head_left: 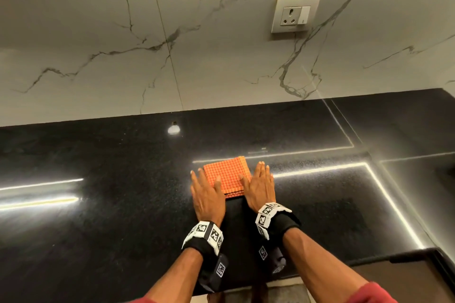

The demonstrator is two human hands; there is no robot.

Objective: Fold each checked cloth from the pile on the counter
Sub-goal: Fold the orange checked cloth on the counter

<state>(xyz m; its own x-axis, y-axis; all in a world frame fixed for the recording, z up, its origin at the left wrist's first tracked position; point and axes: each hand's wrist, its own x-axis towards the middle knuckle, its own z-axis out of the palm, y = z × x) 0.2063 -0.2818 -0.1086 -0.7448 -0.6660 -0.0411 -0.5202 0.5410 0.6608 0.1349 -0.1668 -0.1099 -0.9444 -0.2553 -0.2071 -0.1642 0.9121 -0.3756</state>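
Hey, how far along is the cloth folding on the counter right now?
Done: the orange checked cloth lies folded into a small layered square on the black counter. In hand: the left hand and right hand lie flat at its sides, thumbs on it, seemingly squaring it. Left: no unfolded cloth shows in view, so whether more remain cannot be told.

One orange checked cloth is seen folded into a compact square and laid flat on the black counter. Several stacked layers are shown along its near edge. It is turned slightly askew.
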